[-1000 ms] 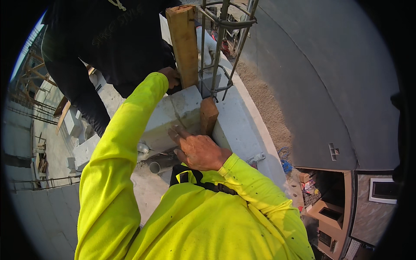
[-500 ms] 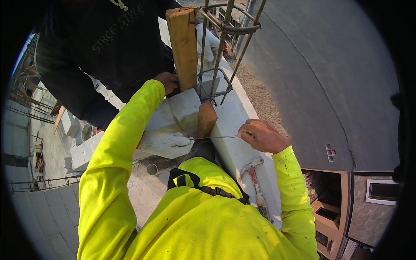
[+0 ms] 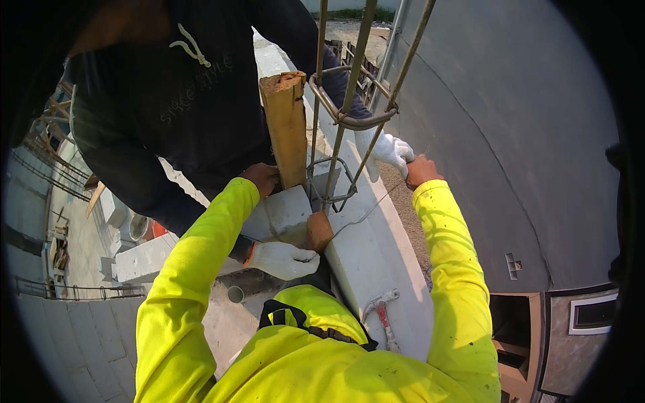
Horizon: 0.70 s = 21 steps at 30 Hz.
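A grey wall [image 3: 497, 134] fills the view around 2 o'clock, and a co-worker [image 3: 181, 127] in a dark top stands at 10 o'clock. A long white block [image 3: 376, 269] runs on toward 5 o'clock. The steel cage [image 3: 363, 124] rises just beside an upright board [image 3: 285, 131], at the board's 2 o'clock. A hammer [image 3: 383, 319] with a red part on its handle lies on the white block. The co-worker's lower glove [image 3: 285, 260] is near the wood stub [image 3: 320, 232], at its 8 o'clock; the upper glove [image 3: 393, 153] touches the right hand [image 3: 422, 172] from 10 o'clock.

The left hand [image 3: 261, 178] is against the board's lower edge, the board rising toward 1 o'clock from that grip; its fingertips are hidden, so how tightly it closes I cannot tell. The right grip is narrow, fingers curled on one end of a thin wire [image 3: 366, 218], which slants away toward 8 o'clock, down to the stub.
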### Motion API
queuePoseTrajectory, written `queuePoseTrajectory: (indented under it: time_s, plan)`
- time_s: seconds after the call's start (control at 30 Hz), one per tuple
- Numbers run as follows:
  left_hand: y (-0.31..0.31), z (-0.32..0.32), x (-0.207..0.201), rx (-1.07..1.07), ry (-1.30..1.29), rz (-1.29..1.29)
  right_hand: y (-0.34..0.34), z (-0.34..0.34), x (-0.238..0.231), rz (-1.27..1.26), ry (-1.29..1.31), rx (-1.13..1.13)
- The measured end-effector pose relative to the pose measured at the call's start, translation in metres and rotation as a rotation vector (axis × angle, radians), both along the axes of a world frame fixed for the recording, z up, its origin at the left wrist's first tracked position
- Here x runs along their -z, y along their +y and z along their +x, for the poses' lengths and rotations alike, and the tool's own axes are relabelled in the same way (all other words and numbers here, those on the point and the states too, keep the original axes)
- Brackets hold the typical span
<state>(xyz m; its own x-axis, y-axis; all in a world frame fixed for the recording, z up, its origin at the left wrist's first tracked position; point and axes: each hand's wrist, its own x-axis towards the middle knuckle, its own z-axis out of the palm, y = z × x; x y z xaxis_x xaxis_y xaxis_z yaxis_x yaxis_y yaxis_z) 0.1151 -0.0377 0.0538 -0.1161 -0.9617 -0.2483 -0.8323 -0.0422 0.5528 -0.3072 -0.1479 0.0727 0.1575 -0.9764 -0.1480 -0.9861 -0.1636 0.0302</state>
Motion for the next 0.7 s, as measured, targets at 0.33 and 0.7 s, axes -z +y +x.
queuePoseTrajectory:
  time_s: [0.33,0.7]
  plan:
    - [0.01,-0.008,-0.018,-0.047,0.053,0.05,-0.039,0.028,0.016,-0.358,-0.127,-0.344]
    - [0.01,-0.018,-0.028,-0.091,-0.027,0.096,0.0,0.049,-0.003,-0.483,-0.819,-0.219]
